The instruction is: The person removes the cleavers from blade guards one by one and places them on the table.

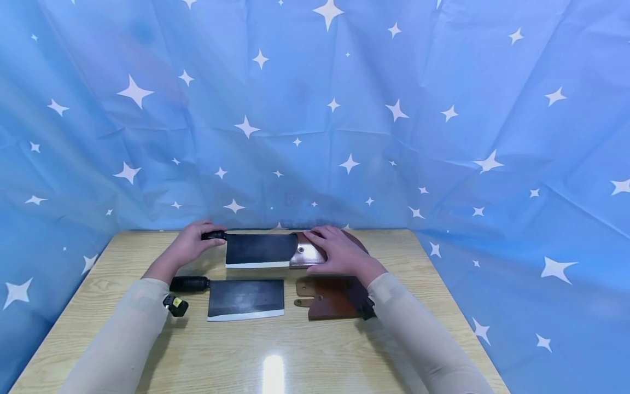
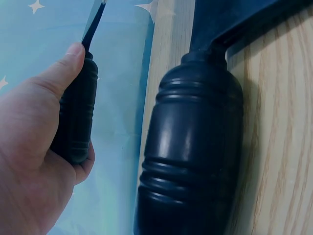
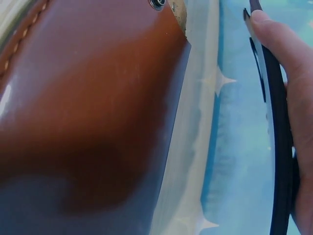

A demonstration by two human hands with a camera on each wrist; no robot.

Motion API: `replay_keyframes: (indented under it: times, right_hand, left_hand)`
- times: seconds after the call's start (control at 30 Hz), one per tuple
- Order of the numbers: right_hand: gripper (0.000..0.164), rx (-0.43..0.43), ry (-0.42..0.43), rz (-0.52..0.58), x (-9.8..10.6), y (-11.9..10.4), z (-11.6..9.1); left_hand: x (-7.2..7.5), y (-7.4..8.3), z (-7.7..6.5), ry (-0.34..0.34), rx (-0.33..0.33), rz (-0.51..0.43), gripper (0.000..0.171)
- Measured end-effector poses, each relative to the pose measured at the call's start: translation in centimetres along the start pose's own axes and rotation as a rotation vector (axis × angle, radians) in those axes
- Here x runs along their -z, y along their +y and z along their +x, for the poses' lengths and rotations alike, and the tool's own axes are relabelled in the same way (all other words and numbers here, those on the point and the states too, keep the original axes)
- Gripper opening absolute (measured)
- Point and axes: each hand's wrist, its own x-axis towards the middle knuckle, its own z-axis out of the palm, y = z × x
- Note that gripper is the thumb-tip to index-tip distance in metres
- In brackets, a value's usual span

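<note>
At the back of the table, my left hand (image 1: 192,245) grips the black ridged handle of a cleaver (image 1: 258,249). The thumb lies along that handle (image 2: 78,110) in the left wrist view. Its wide dark blade, with a pale edge along the front, points right. The blade's right end is inside the mouth of a brown leather sheath (image 1: 306,256). My right hand (image 1: 342,253) holds this sheath, thumb on the near side and fingers over the top. In the right wrist view the held sheath (image 3: 279,147) shows edge-on.
Nearer me lies a second cleaver (image 1: 246,299), handle left, flat on the wooden table (image 1: 216,355). To its right is a second brown sheath (image 1: 332,306) with a snap strap, under my right wrist. A blue star-patterned curtain (image 1: 305,109) hangs behind and beside the table.
</note>
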Motion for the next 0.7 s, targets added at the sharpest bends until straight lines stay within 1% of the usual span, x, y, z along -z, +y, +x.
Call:
replay_keyframes:
  times: [0.4, 0.7]
  right_hand:
    - [0.11, -0.013, 0.004, -0.003, 0.09, 0.23, -0.23]
    - [0.107, -0.011, 0.034, 0.028, -0.01, 0.61, -0.39]
  left_hand:
    - [0.33, 0.12, -0.19, -0.002, -0.003, 0.015, 0.043]
    - [0.74, -0.11, -0.31, 0.005, -0.019, 0.026, 0.043]
